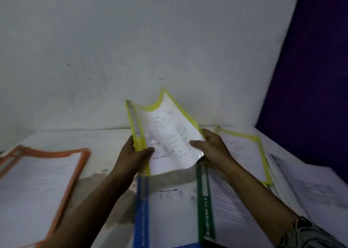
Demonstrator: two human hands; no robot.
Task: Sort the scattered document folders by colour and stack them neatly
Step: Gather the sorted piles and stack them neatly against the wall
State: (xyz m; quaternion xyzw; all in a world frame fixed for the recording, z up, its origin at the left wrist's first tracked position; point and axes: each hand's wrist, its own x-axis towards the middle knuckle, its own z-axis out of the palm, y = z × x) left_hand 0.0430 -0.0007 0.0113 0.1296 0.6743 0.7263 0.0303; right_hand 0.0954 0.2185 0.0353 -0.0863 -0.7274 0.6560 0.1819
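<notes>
A yellow-edged clear folder (165,131) with a printed sheet inside is lifted above the table, bent and tilted. My left hand (131,157) grips its yellow spine at the lower left. My right hand (212,148) holds its right edge. Under it lie a blue-spined folder (142,210) and a green-spined folder (205,200), side by side. Another yellow folder (244,153) lies flat at the right, partly behind my right wrist. An orange folder (43,187) lies at the left, over more orange edges.
The white table (101,144) meets a grey wall (131,50) at the back. A dark purple panel (310,87) stands at the right. White sheets or clear folders (310,187) lie at the far right. My patterned sleeve (310,234) shows at the bottom right.
</notes>
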